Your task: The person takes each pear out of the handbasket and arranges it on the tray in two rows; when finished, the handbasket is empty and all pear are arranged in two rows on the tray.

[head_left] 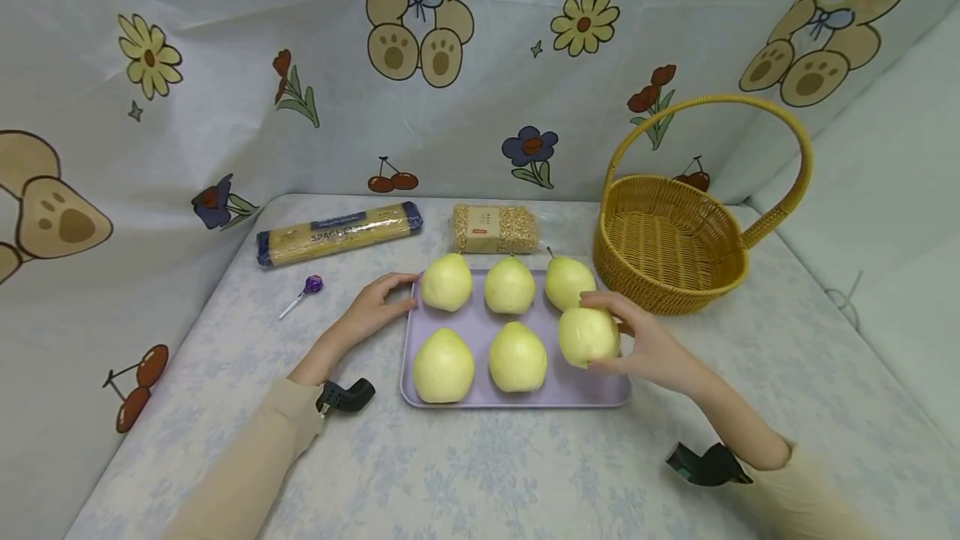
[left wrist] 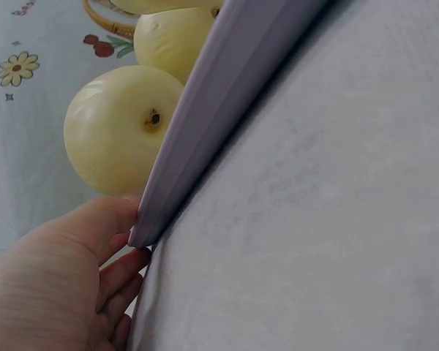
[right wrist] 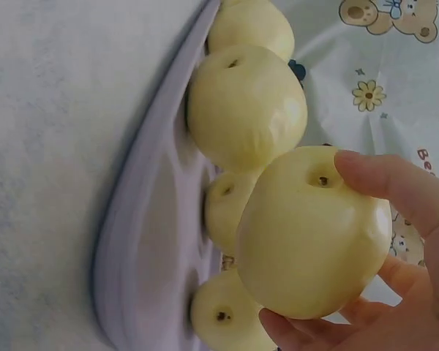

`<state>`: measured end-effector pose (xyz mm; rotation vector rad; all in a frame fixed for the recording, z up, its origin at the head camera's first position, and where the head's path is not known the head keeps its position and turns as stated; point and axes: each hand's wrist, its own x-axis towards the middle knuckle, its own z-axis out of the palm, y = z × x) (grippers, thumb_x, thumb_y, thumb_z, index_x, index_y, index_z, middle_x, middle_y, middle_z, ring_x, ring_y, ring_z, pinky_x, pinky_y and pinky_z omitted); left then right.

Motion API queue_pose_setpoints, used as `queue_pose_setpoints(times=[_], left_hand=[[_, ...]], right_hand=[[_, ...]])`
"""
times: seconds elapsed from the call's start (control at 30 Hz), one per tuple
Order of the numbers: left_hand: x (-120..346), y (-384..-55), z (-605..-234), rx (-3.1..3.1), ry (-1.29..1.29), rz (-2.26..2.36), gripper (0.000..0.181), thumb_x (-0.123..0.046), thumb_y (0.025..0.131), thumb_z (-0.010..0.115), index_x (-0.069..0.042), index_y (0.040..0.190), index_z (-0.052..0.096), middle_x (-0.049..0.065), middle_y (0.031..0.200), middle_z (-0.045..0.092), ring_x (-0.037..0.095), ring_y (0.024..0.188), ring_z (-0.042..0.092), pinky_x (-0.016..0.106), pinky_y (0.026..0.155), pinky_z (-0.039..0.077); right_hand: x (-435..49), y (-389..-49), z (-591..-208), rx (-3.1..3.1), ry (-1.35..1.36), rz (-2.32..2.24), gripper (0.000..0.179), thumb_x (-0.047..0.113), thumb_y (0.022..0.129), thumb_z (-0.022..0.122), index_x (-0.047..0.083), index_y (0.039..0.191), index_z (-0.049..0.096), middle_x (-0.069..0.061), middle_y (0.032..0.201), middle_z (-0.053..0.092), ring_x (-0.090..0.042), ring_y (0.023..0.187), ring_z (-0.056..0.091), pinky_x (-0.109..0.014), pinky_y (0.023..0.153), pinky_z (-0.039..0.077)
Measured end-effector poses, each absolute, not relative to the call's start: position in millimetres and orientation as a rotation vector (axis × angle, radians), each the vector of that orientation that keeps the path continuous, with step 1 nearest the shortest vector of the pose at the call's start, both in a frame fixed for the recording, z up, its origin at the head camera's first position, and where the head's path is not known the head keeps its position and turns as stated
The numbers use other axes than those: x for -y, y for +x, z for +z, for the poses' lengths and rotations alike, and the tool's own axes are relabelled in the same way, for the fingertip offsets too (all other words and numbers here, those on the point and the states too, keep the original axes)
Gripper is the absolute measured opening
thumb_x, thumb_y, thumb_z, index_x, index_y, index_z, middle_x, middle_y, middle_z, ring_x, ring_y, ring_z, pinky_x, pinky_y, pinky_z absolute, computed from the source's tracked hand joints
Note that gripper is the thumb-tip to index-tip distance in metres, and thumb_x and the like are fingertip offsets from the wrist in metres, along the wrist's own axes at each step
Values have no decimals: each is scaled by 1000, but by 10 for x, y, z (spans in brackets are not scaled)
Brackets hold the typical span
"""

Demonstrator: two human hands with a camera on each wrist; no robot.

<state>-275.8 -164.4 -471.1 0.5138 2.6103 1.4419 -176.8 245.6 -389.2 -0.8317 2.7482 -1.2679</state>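
Note:
My right hand (head_left: 652, 348) grips a pale yellow pear (head_left: 588, 337) between thumb and fingers, over the right part of the lilac tray (head_left: 577, 394). In the right wrist view this pear (right wrist: 314, 234) hangs above the tray floor, its thumb-side end showing a small dark hollow. My left hand (head_left: 371, 311) is at the tray's left edge. The left wrist view shows its thumb and fingers (left wrist: 121, 281) pinching the tray rim (left wrist: 183, 161). Several other pears stand in two rows on the tray, one (head_left: 569, 282) just behind the held pear.
A yellow wicker basket (head_left: 611, 252) with a tall handle stands behind the tray at right. Along the back lie a spaghetti pack (head_left: 341, 233) and a bag of yellow grains (head_left: 513, 229). A purple-wrapped lollipop (head_left: 312, 283) lies at left. A patterned cloth hangs behind.

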Motion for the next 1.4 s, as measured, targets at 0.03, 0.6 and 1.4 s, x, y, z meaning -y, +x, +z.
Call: queue_pose_setpoints(times=[0.03,0.6,1.4], left_hand=[[1643,-2758,-4708,-2610,512,1442,51,-30,90,66,-13,136,52,9,140,52,29,137,40,48,118,27],[1652,-2798,-4761,-2586,507,1456,50,-30,90,65,-13,136,52,8,141,51,28,138,39,48,118,27],[1836,-2765,-4434,-2677,469,1255,54,-28,96,57,-5,142,42,18,148,41,38,139,33,54,116,26]], right_hand=[[-2453,-1745,-3926,-2747,-839,-1244,71,11,69,85,8,131,51,-14,140,48,14,122,38,-24,93,49],[-2426,-1653,-4200,-2728,-825,-1141,79,18,71,84,5,138,45,-14,144,42,-21,130,42,-47,100,44],[-2394,-1685,-4118,-2691,-925,-1080,67,24,80,78,11,138,46,-21,152,29,-45,139,28,-68,105,32]])
